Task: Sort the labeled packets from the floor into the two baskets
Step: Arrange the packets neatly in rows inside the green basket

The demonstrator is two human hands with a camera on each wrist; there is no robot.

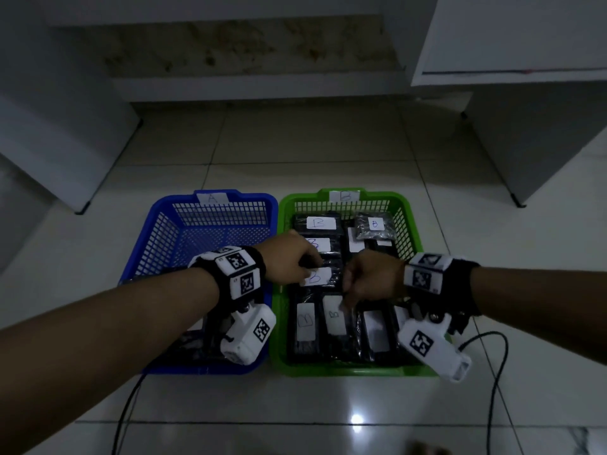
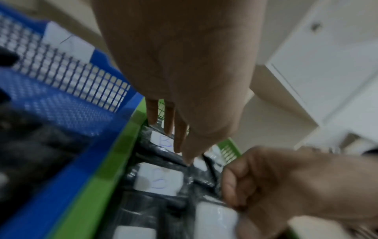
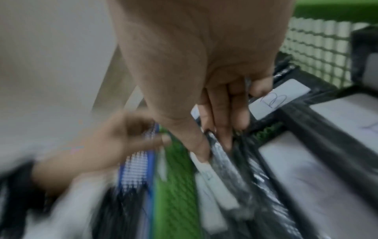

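Note:
The green basket (image 1: 345,371), tagged B, holds several black packets with white B labels. Beside it on the left, the blue basket (image 1: 157,221), tagged A, has dark packets at its near end under my left arm. Both hands hover over the green basket's middle. My right hand (image 1: 346,290) (image 3: 212,145) pinches the right edge of a B-labeled packet (image 1: 317,278) (image 2: 159,179) between thumb and fingers. My left hand (image 1: 310,266) (image 2: 180,145) is at that packet's left end, fingers straight and pointing down, holding nothing.
Both baskets sit on a glossy tiled floor (image 1: 328,152). White cabinets (image 1: 525,133) stand at the back right and back left. Black cables (image 1: 492,372) trail from both wrists across the floor near me.

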